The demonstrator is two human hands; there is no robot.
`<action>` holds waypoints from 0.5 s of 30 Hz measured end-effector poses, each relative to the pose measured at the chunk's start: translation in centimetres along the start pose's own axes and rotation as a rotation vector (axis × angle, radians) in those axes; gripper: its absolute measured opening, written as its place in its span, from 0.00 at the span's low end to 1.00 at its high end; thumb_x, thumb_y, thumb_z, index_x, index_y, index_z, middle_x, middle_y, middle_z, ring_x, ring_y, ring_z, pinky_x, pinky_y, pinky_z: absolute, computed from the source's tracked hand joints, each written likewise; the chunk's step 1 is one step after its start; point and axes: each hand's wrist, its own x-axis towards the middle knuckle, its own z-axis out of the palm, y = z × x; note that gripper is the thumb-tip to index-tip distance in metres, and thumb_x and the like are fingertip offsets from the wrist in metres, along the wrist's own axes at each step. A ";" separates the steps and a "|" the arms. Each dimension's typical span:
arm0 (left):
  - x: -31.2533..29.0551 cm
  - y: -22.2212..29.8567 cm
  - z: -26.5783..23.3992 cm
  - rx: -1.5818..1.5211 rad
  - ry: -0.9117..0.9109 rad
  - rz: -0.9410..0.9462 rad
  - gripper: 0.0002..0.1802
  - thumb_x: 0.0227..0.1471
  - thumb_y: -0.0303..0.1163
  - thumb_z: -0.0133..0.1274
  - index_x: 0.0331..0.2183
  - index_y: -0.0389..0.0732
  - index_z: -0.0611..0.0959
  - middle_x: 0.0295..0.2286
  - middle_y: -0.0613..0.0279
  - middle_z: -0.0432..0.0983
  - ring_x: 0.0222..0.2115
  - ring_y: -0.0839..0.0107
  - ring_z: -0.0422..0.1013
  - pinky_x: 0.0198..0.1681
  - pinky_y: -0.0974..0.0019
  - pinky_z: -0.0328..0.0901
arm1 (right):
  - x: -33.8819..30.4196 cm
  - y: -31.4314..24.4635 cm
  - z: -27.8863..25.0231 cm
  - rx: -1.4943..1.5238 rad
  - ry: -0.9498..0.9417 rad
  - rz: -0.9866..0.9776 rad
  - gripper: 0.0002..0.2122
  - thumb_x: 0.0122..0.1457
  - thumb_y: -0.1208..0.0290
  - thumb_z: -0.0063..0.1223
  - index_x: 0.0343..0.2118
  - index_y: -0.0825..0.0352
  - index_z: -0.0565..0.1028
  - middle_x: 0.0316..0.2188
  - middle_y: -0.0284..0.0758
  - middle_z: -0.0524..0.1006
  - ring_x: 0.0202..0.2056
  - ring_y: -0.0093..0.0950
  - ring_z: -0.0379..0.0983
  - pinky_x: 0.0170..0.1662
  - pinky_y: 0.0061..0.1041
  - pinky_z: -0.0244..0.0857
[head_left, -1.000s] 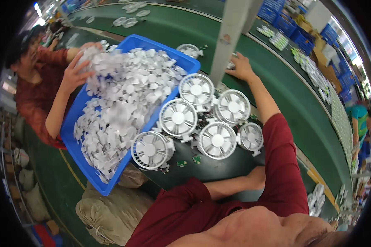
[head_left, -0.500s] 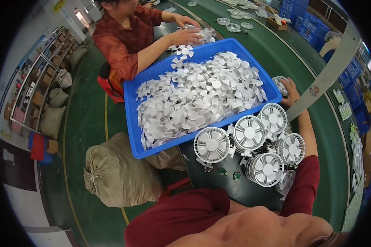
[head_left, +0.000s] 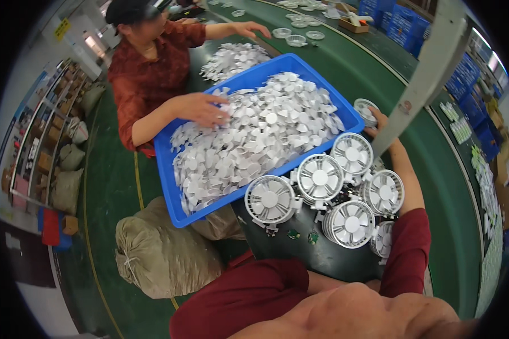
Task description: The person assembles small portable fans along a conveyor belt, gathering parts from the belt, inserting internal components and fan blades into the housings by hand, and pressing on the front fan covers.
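While the person's right arm, in a dark red sleeve, stretches forward along the green conveyor belt [head_left: 345, 68], the right hand [head_left: 379, 121] sits at the far corner of the blue plastic crate [head_left: 169, 169], against a small round clear fan guard [head_left: 366, 108]. A slanted grey metal post [head_left: 430, 73] covers part of that hand, so I cannot tell whether the fingers are closed on the guard or only touching it. The left hand is hidden below the person's own body at the lower edge; only the bent left sleeve shows.

Just beside the right forearm, on a dark work surface, stands a tight cluster of round white fan housings [head_left: 320, 179], each a ribbed plastic disc with radial slats around a smooth hub. Two tiny green circuit pieces [head_left: 302, 235] lie on the dark surface just in front of them.

The rectangular, smooth-walled crate is heaped with flat white plastic fan blades [head_left: 254, 135], petal-shaped and matte, spilling toward its near rim. Across it sits a co-worker in a patterned red shirt; one hand [head_left: 203, 109] rests spread on the blades inside the crate, the other [head_left: 249, 28] lies palm down on the belt near a second loose pile of blades [head_left: 232, 59] and a few clear round guards [head_left: 294, 37].

Below the crate, on the green floor, slumps a bulging tan woven sack [head_left: 164, 254], tied at the neck.
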 end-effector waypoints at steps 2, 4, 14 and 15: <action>0.0 -1.7 0.2 -0.019 0.017 -0.013 0.24 0.46 0.36 0.51 0.46 0.37 0.74 0.46 0.47 0.72 0.46 0.53 0.69 0.51 0.58 0.63 | -0.9 -0.1 0.4 -0.027 0.090 -0.009 0.34 0.43 0.66 0.66 0.55 0.64 0.66 0.50 0.45 0.71 0.52 0.37 0.67 0.53 0.34 0.61; 0.3 -4.5 0.1 -0.026 -0.015 0.023 0.26 0.46 0.37 0.51 0.47 0.37 0.73 0.48 0.46 0.71 0.47 0.53 0.69 0.52 0.57 0.62 | -2.0 -0.8 -0.6 -0.155 0.138 0.018 0.31 0.44 0.63 0.65 0.53 0.65 0.68 0.47 0.43 0.74 0.48 0.37 0.70 0.51 0.33 0.63; 1.5 0.8 -2.8 0.148 -0.140 0.235 0.11 0.40 0.20 0.47 0.29 0.40 0.81 0.27 0.56 0.76 0.31 0.56 0.74 0.34 0.57 0.68 | -20.2 -11.4 -14.2 0.061 0.253 0.387 0.28 0.47 0.68 0.64 0.53 0.68 0.68 0.44 0.35 0.74 0.39 0.26 0.71 0.43 0.25 0.66; 1.7 1.0 -2.9 0.193 -0.153 0.206 0.11 0.40 0.20 0.47 0.28 0.40 0.81 0.27 0.57 0.76 0.30 0.58 0.74 0.34 0.58 0.69 | -22.6 -12.5 -14.7 0.161 0.293 0.358 0.28 0.47 0.70 0.64 0.53 0.68 0.68 0.46 0.34 0.73 0.41 0.25 0.69 0.46 0.25 0.65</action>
